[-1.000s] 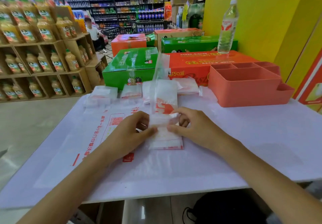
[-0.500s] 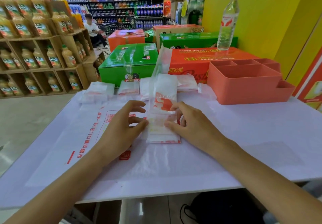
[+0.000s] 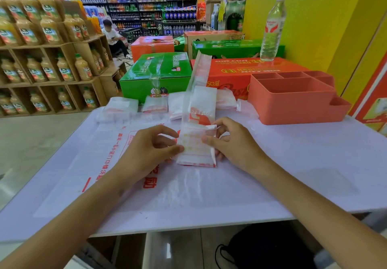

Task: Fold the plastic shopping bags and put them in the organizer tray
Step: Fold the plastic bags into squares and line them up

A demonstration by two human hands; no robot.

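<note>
At the centre of the frame a plastic bag (image 3: 196, 143), folded into a long narrow strip, lies on the white table (image 3: 293, 164) with its far end rising upward. The left hand (image 3: 150, 151) pinches its left edge; the right hand (image 3: 228, 143) pinches the right edge, curling a corner over. Folded bags (image 3: 155, 105) sit behind, and the coral organizer tray (image 3: 293, 101) stands at the right.

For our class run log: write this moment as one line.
left hand: pinches bag strip | right hand: pinches it | organizer tray: no bags visible
</note>
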